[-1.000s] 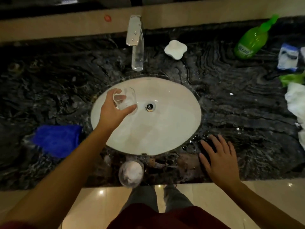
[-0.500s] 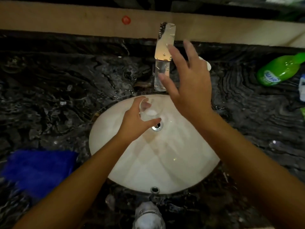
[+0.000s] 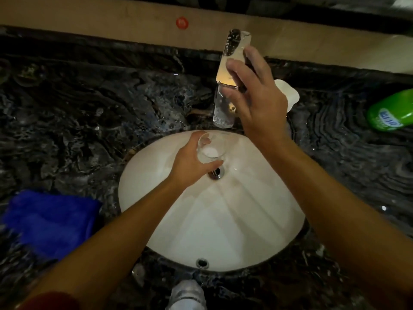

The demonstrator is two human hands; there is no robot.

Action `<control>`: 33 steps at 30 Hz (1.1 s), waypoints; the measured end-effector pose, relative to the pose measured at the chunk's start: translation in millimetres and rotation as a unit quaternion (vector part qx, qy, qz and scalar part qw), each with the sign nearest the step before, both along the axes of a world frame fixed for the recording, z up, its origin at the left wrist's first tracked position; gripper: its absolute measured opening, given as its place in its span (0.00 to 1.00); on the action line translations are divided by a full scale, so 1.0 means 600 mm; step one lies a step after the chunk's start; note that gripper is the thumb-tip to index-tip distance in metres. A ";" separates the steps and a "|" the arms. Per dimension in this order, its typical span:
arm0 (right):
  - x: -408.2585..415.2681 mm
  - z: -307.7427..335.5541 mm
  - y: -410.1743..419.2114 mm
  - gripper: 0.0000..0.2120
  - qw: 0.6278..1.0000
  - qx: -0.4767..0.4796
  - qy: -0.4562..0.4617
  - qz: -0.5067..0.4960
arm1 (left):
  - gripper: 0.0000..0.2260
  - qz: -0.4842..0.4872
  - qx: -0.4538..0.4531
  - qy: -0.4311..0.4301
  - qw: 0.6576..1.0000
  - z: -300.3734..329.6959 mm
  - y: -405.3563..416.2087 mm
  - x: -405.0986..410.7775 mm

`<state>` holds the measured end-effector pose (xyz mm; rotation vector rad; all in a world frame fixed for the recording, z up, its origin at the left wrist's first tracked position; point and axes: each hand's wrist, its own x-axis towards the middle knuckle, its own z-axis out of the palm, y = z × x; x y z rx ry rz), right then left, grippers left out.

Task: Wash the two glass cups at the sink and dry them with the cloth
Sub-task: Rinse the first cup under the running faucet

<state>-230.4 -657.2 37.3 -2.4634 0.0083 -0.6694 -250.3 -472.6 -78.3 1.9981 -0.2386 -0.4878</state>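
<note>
Small clear glass cup (image 3: 211,151) held upright over white oval sink basin (image 3: 257,231), just below chrome tap spout (image 3: 223,110); left hand (image 3: 192,163) fingers and thumb curled round it. Right hand (image 3: 257,97), half second ago hovering spread, now on flat chrome tap lever (image 3: 232,57), fingers wrapped on it. No water visible yet; likely rinse about to start. Second clear glass cup (image 3: 187,294) on dark marble counter (image 3: 89,113) at near edge. Blue cloth (image 3: 49,220) left of basin.

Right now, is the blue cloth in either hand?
No, the blue cloth lies on the counter; the left hand holds a glass cup, the right hand grips the faucet handle.
</note>
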 end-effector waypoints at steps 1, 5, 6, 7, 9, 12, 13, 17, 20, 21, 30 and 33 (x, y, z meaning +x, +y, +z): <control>0.008 -0.001 -0.005 0.19 1.000 -0.008 -0.019 -0.005 | 0.35 0.000 0.004 -0.002 1.000 -0.004 -0.003 0.002; 0.041 0.022 -0.019 0.21 0.996 0.059 -0.060 0.002 | 0.34 -0.005 0.016 -0.009 1.000 -0.009 -0.016 0.010; 0.041 0.023 -0.016 0.20 0.995 0.080 -0.055 0.008 | 0.34 -0.001 0.015 -0.007 1.000 -0.010 -0.019 0.011; 0.036 0.019 -0.012 0.20 0.993 0.106 -0.045 0.009 | 0.33 0.006 0.010 -0.003 1.000 -0.010 -0.020 0.012; 0.014 0.000 -0.004 0.22 0.988 0.153 -0.028 -0.006 | 0.32 0.019 0.004 0.003 1.000 -0.008 -0.028 0.010; -0.042 -0.055 0.010 0.21 0.983 0.177 0.000 -0.042 | 0.32 0.053 -0.007 0.010 0.999 -0.004 -0.032 0.003; -0.061 -0.076 0.015 0.19 0.982 0.181 0.036 -0.044 | 0.31 0.068 -0.020 0.013 0.997 0.000 -0.032 0.000; -0.122 -0.128 0.040 0.12 0.903 0.343 0.251 -0.062 | 0.26 0.105 -0.084 0.062 0.989 0.009 -0.023 -0.006; -0.117 -0.131 0.056 0.13 0.844 0.436 0.308 -0.054 | 0.23 0.107 -0.111 0.101 0.983 0.014 -0.016 -0.006; -0.109 -0.129 0.057 0.12 0.827 0.454 0.329 -0.053 | 0.23 0.098 -0.100 0.097 0.985 0.013 -0.014 -0.006; -0.033 -0.115 0.053 0.19 0.863 0.089 0.494 0.048 | 0.32 -0.016 0.069 0.038 0.997 -0.023 -0.009 -0.002; -0.044 -0.105 0.044 0.20 0.869 0.070 0.487 0.058 | 0.32 -0.049 0.077 0.013 0.996 -0.032 -0.013 0.007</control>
